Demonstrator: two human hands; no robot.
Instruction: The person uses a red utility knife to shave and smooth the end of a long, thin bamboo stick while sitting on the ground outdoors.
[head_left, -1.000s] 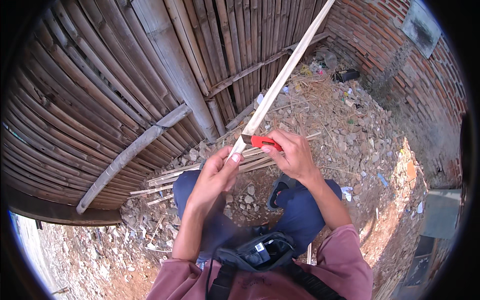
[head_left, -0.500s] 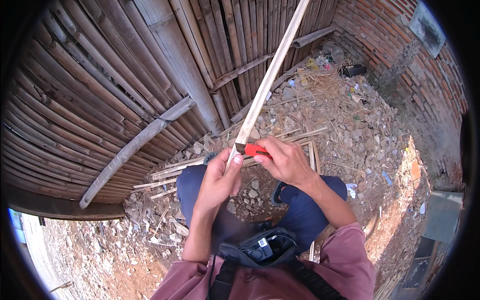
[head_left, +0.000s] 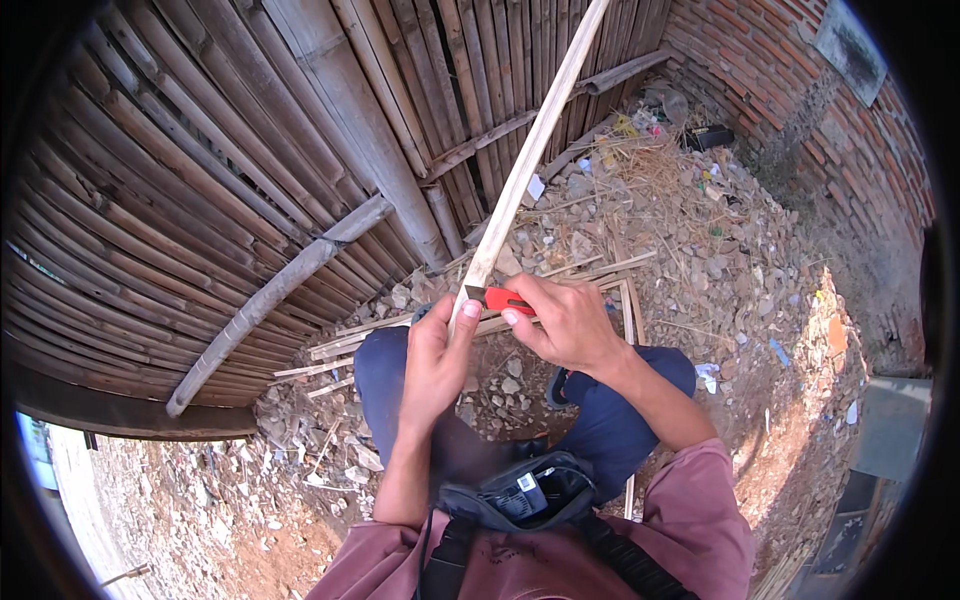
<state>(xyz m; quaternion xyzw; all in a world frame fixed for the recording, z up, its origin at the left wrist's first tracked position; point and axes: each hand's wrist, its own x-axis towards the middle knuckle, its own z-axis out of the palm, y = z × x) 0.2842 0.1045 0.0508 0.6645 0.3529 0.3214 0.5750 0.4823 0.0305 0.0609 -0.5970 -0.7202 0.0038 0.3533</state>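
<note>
A long pale wooden strip (head_left: 527, 165) slants up and away from my lap toward the top edge. My left hand (head_left: 437, 350) grips its near end, thumb lying along the wood. In my right hand (head_left: 572, 325) is a red utility knife (head_left: 508, 300), its dark blade resting against the strip just beyond my left thumb. The strip's near tip is hidden behind my left fingers. Below, my knees in dark blue trousers (head_left: 630, 405) are bent to either side.
More split strips (head_left: 340, 348) lie on the stony ground (head_left: 690, 270) past my knees. A bamboo wall (head_left: 190, 190) with a thick post (head_left: 365, 140) rises at the left. A brick wall (head_left: 840, 150) stands at the right. An open black pouch (head_left: 525, 495) hangs at my waist.
The strip and both hands have shifted slightly left in the view. The blade still touches the wood near my left thumb, and both grips are unchanged.
</note>
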